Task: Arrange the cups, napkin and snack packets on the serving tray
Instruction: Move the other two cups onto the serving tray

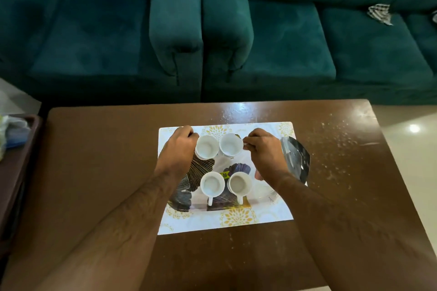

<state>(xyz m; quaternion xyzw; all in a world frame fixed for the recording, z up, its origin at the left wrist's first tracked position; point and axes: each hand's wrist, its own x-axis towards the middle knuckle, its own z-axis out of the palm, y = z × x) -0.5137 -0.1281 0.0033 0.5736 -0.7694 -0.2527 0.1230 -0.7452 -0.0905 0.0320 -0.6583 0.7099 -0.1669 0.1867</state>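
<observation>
Several white cups stand on a dark serving tray [203,172] with a leaf pattern, which lies on a white floral placemat [272,212]. My left hand [181,149] grips the handle side of the far left cup [207,146]. My right hand [262,149] pinches the handle of the far right cup [230,144]. Nearer to me stand a white cup [212,184] and a beige-looking cup [239,184], their handles pointing toward me. A shiny silver snack packet [295,156] lies at the tray's right edge, partly behind my right wrist. No napkin shows.
The brown wooden table [106,149] carries scattered white crumbs on its right side. A teal sofa [283,42] runs along the far edge, with a checked cloth [379,13] on it. At left, a dark side tray [21,149] holds a plastic bag [13,130].
</observation>
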